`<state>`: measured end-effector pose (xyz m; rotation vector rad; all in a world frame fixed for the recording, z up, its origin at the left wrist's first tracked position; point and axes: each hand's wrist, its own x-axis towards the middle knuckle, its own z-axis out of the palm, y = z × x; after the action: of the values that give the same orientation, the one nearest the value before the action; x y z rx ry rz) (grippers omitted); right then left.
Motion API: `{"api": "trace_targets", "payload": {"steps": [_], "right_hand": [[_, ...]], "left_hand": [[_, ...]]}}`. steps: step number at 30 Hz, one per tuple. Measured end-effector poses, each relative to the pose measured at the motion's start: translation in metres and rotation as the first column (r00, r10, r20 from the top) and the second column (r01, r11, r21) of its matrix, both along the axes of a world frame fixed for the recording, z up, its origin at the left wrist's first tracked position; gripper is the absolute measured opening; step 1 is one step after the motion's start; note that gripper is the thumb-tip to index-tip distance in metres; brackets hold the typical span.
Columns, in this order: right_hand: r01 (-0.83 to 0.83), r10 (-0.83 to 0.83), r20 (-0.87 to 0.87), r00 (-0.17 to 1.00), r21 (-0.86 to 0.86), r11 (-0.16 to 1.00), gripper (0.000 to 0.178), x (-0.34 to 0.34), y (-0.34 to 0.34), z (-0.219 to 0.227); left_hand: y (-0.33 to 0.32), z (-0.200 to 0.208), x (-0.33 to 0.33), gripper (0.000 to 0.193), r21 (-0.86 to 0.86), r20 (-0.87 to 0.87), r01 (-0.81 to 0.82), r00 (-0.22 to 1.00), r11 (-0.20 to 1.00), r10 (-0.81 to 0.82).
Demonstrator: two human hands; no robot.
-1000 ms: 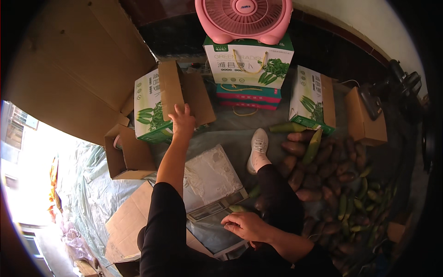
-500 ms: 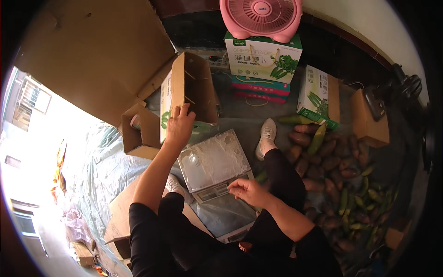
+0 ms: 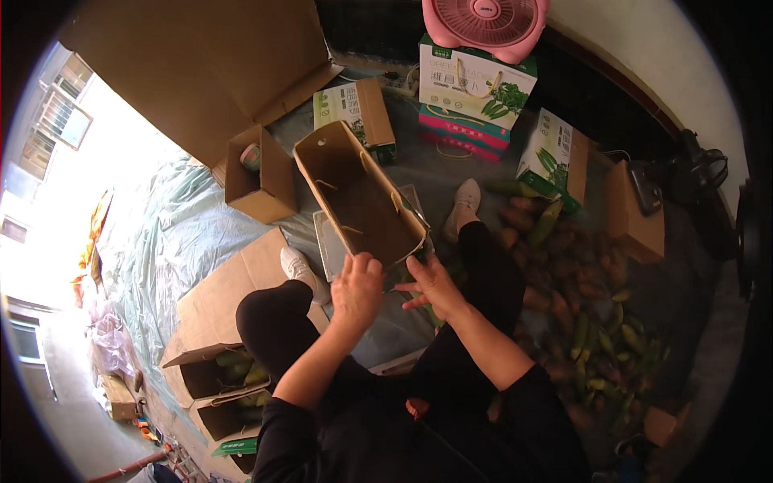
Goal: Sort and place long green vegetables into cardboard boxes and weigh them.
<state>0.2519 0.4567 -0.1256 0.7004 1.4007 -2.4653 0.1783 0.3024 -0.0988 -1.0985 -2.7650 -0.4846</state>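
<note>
Grey floor covering (image 3: 407, 165) stretches between the open carton (image 3: 354, 181) and the boxes under the pink fan (image 3: 485, 16); a small box (image 3: 278, 185) crowds its left edge. At its near rim, the left hand (image 3: 357, 294) curls, its grip unclear; the right hand (image 3: 435, 287) spreads its fingers. Plastic sheeting (image 3: 153, 241) and heaped vegetables (image 3: 564, 278) flank the room.

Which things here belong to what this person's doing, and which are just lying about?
Apparently part of it:
open box, with left hand and right hand at its near edge
piled vegetables

Seemingly just lying about:
pink fan
crumpled plastic
</note>
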Motion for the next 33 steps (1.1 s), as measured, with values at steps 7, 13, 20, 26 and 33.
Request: {"api": "trace_targets", "payload": {"steps": [7, 13, 20, 26, 33], "right_hand": [[0.192, -0.226, 0.106, 0.968, 0.264, 0.945, 0.077, 0.017, -0.004, -0.029], [0.297, -0.354, 0.021, 0.935, 0.5, 0.814, 0.071, 0.014, -0.006, -0.04], [0.224, -0.237, -0.088, 0.967, 0.732, 0.643, 0.074, 0.015, 0.001, -0.059], [0.09, -0.186, 0.037, 0.982, 0.773, 0.628, 0.079, 0.018, 0.024, -0.042], [0.305, -0.238, -0.212, 0.948, 0.819, 0.486, 0.073, 0.012, 0.055, -0.03]], "left_hand": [[-0.008, -0.021, 0.047, 0.02, -0.027, 0.062, 0.315, 0.948, 0.949, -0.313], [-0.014, -0.006, -0.01, 0.063, -0.139, 0.061, 0.153, 0.987, 0.978, -0.146], [-0.044, -0.021, -0.091, 0.063, -0.375, -0.049, 0.122, 0.987, 0.919, -0.151], [-0.049, -0.023, -0.117, 0.038, -0.507, 0.159, 0.177, 0.981, 0.843, -0.111], [-0.034, -0.037, -0.097, 0.018, -0.417, 0.193, 0.155, 0.978, 0.896, -0.08]]}}
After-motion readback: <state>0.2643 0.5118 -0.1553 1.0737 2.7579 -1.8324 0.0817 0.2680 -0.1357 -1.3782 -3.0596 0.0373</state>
